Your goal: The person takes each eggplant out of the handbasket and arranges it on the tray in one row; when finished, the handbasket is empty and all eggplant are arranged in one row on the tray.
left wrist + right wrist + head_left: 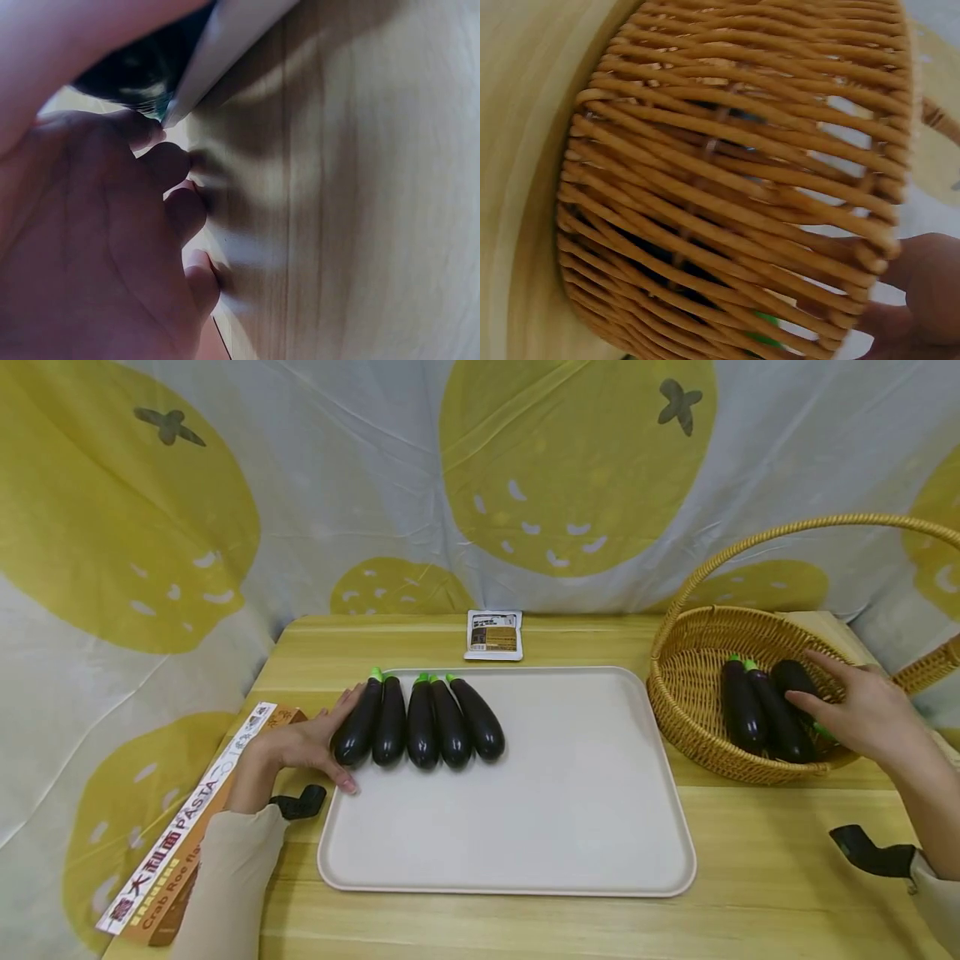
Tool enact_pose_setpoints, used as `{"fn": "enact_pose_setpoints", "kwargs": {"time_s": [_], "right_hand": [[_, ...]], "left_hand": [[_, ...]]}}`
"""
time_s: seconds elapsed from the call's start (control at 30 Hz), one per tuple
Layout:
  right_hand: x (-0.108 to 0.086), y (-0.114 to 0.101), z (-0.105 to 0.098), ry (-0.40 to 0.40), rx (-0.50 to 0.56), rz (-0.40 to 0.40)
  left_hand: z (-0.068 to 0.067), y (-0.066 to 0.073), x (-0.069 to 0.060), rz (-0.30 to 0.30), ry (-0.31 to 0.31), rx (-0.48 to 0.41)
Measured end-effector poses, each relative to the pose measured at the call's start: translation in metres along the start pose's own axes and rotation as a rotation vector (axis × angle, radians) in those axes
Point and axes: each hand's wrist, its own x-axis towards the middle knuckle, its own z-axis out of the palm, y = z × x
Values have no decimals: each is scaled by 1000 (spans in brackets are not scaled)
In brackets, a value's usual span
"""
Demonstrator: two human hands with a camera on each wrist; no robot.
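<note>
Several eggplants (423, 725) lie side by side on the white tray (570, 793), green stems toward its far edge. At the tray's left edge my left hand (318, 739) rests beside the leftmost eggplant (357, 727), thumb near the rim. Its other fingertips (184, 214) touch the table in the left wrist view. Over the wicker basket (693, 710), my right hand (862, 702) spreads thumb and forefinger about one eggplant (792, 675); firm contact is not visible. Two more eggplants (745, 706) lie left of it in the basket. The basket's woven side (727, 172) hides most of the right fingers.
A pasta box (187, 827) lies slanted on the table left of the tray, under the left forearm. Behind the tray is a small packet (493, 635). The basket's tall handle (780, 531) arches above it. A patterned cloth (360, 485) hangs behind the table.
</note>
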Motion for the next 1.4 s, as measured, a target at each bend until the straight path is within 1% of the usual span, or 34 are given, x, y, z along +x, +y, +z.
{"fn": "enact_pose_setpoints", "kwargs": {"time_s": [0.13, 0.47, 0.63, 0.87, 0.93, 1.13, 1.2, 1.4], "right_hand": [[6, 5, 5, 4, -31, -17], [12, 9, 12, 10, -29, -5], [14, 9, 14, 9, -50, 21], [16, 8, 17, -21, -51, 105], [16, 10, 17, -24, -47, 98], [17, 14, 20, -34, -24, 39], [18, 15, 21, -33, -19, 37], [19, 15, 23, 7, -33, 37]], "left_hand": [[0, -1, 1, 9, 1, -4], [0, -1, 1, -9, -1, -18], [0, -1, 1, -8, -1, -16], [0, -2, 0, 4, -3, -15], [0, -2, 0, 6, -3, -14], [1, -3, 0, 0, 2, -6], [1, -2, 0, -2, 5, -1], [1, -3, 1, -4, 6, -2]]}}
